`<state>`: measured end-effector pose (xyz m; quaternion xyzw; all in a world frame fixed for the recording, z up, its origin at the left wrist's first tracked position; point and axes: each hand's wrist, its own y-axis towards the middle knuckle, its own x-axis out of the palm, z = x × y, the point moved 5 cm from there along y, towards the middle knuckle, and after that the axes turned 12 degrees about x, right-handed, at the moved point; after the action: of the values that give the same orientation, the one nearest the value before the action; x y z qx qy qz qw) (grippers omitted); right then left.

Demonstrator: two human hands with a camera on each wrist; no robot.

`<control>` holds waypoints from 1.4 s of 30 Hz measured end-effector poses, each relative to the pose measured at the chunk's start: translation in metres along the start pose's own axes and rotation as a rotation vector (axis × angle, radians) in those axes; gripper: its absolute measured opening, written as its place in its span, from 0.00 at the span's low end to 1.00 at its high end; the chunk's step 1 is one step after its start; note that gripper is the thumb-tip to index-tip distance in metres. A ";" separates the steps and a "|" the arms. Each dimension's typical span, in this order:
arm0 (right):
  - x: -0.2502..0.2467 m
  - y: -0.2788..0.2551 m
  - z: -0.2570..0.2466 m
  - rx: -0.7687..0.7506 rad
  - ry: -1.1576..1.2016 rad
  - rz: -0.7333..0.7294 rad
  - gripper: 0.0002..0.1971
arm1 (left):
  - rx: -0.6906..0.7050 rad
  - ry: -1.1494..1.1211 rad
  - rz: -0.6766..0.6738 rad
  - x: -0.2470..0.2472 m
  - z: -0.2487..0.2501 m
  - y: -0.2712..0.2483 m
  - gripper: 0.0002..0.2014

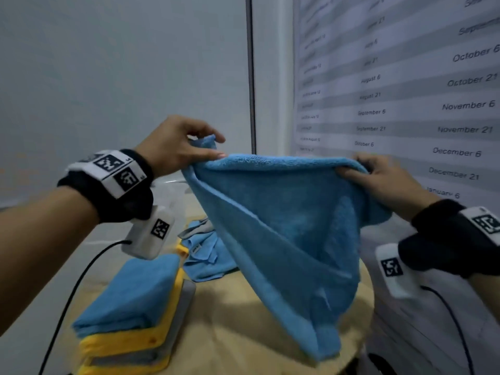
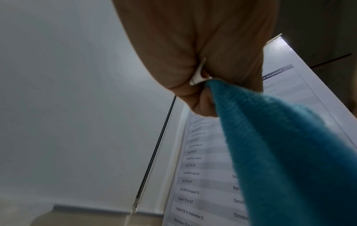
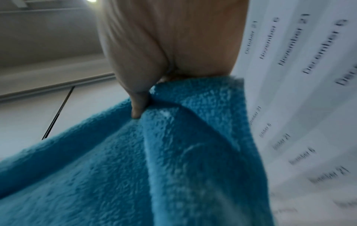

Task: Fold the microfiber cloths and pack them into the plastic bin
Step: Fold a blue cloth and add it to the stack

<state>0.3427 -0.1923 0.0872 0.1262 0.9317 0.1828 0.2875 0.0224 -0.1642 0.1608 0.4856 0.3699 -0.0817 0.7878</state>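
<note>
A blue microfiber cloth (image 1: 281, 226) hangs in the air above the table, stretched between both hands. My left hand (image 1: 186, 147) pinches its upper left corner, seen close in the left wrist view as the cloth (image 2: 280, 152) running from my left hand (image 2: 204, 85). My right hand (image 1: 378, 177) pinches the upper right corner, thumb on the near side; the right wrist view shows the cloth (image 3: 154, 168) under my right hand (image 3: 146, 94). A stack of folded cloths (image 1: 135, 312), blue over yellow and grey, lies at the table's front left. A clear plastic bin (image 1: 173, 190) shows faintly behind my left wrist.
A crumpled blue cloth (image 1: 203, 253) lies on the tan round table (image 1: 232, 315) behind the hanging one. A wall chart of dates (image 1: 400, 90) is close on the right. A dark vertical strip (image 1: 251, 77) runs down the wall. Cables hang from both wrist cameras.
</note>
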 end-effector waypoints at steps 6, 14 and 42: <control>-0.017 0.021 -0.017 0.048 0.034 0.142 0.10 | -0.184 -0.121 0.286 0.003 -0.030 0.005 0.09; 0.008 0.010 0.007 0.287 0.140 0.025 0.09 | -0.281 0.011 0.322 0.012 -0.061 0.004 0.11; -0.011 -0.019 0.008 -0.106 -0.725 -0.118 0.07 | 0.055 0.251 0.018 0.011 -0.017 -0.066 0.09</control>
<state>0.3541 -0.2113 0.0786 0.1138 0.7643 0.1576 0.6149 -0.0108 -0.1814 0.1021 0.5166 0.4589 -0.0233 0.7225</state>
